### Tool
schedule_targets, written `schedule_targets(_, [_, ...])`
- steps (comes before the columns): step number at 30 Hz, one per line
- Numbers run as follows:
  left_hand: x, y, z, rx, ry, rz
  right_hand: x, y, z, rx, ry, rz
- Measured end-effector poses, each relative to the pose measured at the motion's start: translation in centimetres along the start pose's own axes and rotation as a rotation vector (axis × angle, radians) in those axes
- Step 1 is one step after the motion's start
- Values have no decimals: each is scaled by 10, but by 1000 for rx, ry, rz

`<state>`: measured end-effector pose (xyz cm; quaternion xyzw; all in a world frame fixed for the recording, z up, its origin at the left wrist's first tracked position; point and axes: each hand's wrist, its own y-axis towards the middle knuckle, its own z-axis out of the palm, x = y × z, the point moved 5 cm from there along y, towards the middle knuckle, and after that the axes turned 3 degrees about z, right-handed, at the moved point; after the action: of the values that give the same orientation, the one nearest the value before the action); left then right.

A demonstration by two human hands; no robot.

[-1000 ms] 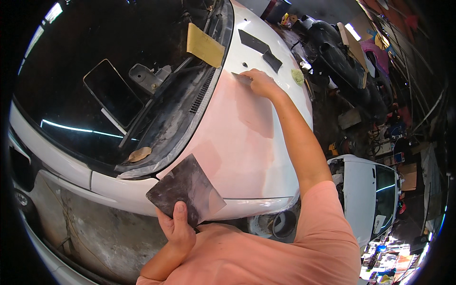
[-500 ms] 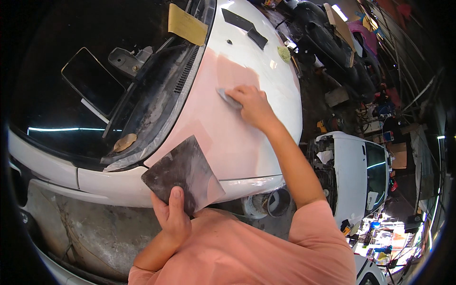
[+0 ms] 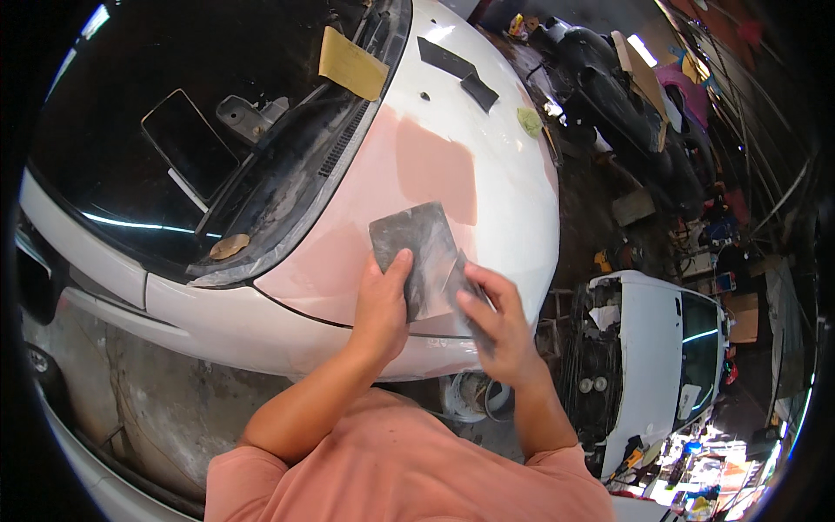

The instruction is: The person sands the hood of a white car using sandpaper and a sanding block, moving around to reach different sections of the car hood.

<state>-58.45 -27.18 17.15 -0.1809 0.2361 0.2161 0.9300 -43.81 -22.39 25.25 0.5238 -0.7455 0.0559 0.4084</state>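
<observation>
My left hand point(image 3: 383, 296) grips a dark square mixing board point(image 3: 407, 228), smeared with pinkish-grey paste, its thumb on top. A thin grey putty spreader point(image 3: 461, 277) is pinched in my right hand point(image 3: 500, 322), its edge at the right side of the board; I cannot tell if they touch. Both hands are above the near edge of a white car hood point(image 3: 513, 217). On the hood lies a broad pale pink filler area with a darker pink patch point(image 3: 437, 174) beyond the board.
Dark sandpaper strips point(image 3: 445, 57) and a greenish pad point(image 3: 529, 122) lie on the hood. Yellow sandpaper point(image 3: 352, 65) rests by the windshield, where a phone point(image 3: 190, 143) also lies. A bucket point(image 3: 470, 396) stands below the hood; another white vehicle point(image 3: 648, 348) is at right.
My right hand has drawn the spreader back from the pink patch to the board. My left hand has brought the board up and right, over the hood. The darker patch now reaches lower.
</observation>
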Motion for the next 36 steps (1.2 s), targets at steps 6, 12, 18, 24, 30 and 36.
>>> schedule_targets(6, [-8,-10,0,-120,78,122,-74,-12,-31,202,-424,57])
schedule_targets(12, [-16,-55,-15,-192,233,218,-139,95,-22,179,-648,-236])
schedule_targets(18, [17,-81,-28,-324,300,255,-178,209,31,225,-654,-425])
schedule_targets(24, [34,-77,-34,-388,345,285,-176,181,26,381,-585,-580])
schedule_targets(30, [46,-61,-23,-351,395,246,-206,106,-27,446,-602,-507])
schedule_targets(36, [53,-48,-14,-389,250,196,-235,56,-73,505,-648,-313])
